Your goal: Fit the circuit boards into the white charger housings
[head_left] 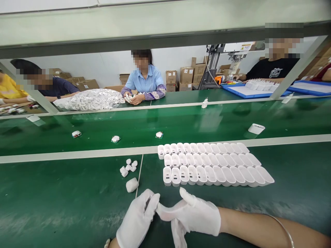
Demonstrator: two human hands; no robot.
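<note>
Head view: gloved hands meet low in the frame over the green belt surface (64, 199). The left hand (138, 220), in a white fabric glove, has its fingers curled and close together, the tips pointing right. The right hand (192, 215), gloved alike, lies across from it with the thumb raised and the fingers drawn together and reaching left until they touch the left fingertips. Loose white fabric shows at the contact. It cannot be told whether this is glove cloth pinched by the right fingers or a separate item.

The white rounded plastic block (131, 185) lies on the belt just beyond the left hand, apart from it, with its long axis slanting up to the right. The left hand is the nearer one. A cluster of small white pieces (128, 167) lies further out on the same side.

Three rows of white open-topped plastic housings (212, 165) run left to right beyond the right hand. The near row's left end is just above the raised thumb, not touching it.

On the far side of the belt, a person in a light blue shirt (144, 82) handles white parts
</note>
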